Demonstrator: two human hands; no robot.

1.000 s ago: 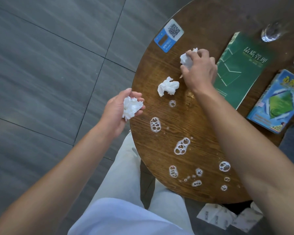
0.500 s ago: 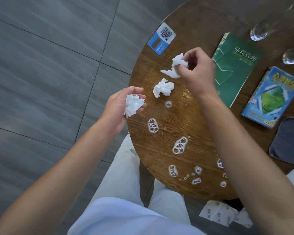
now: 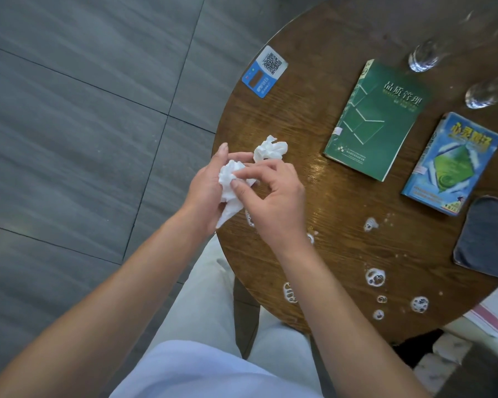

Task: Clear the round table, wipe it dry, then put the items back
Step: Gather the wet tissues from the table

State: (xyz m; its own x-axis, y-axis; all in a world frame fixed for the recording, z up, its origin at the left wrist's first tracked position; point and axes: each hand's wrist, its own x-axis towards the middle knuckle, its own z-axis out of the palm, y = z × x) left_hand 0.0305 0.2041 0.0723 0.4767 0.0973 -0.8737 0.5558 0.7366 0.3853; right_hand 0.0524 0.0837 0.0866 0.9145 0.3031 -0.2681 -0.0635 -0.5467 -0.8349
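Head view: left hand (image 3: 206,193) at desk's left edge, fingers curled round crumpled tissue wad (image 3: 230,182). Right hand (image 3: 273,196) just beside it, thumb and forefinger pinching same wad from right. Second crumpled tissue (image 3: 270,149) lies on round wooden desk (image 3: 314,124), just beyond hands. Foamy wet spots (image 3: 375,276) scattered over near part of desk. Green book (image 3: 377,122) and blue book (image 3: 452,165) lie flat side by side; dark cloth (image 3: 486,239) at right edge; two clear glasses (image 3: 423,58) at far right; blue QR card (image 3: 264,71) near far-left rim.

2 glasses (image 3: 423,57) blurred; grey cloth (image 3: 489,239) cut off right.
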